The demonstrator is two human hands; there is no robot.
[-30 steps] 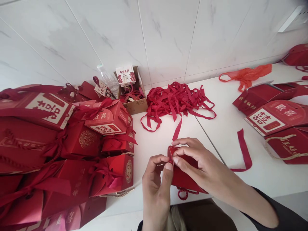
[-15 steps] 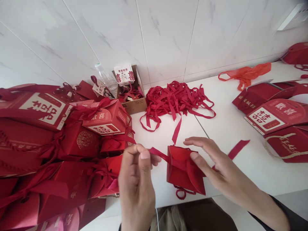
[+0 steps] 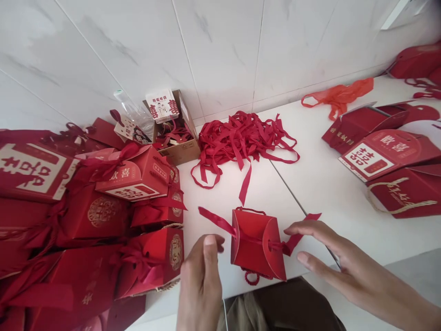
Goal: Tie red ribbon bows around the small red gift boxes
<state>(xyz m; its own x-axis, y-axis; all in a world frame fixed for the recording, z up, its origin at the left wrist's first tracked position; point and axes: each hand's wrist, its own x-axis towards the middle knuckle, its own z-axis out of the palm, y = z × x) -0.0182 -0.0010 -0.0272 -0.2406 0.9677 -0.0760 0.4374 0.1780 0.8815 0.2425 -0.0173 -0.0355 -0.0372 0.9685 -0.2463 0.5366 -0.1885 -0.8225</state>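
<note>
My right hand has its fingers wide near the ribbon; my left hand curls, whether closed I can't tell. Between them the box sits on the table. Lopsided tugging could pull the ribbon out.

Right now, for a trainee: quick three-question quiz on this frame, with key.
1. True or false: the ribbon crossing the small red gift box sticks out on both sides.
2. What lies heaped between the open cardboard box and the orange plastic bag?
3. Which is closer to the right end of the gift box's ribbon: A, left hand; B, right hand?

Key: 1 true; 2 tangled red ribbons; 3 B.
</note>
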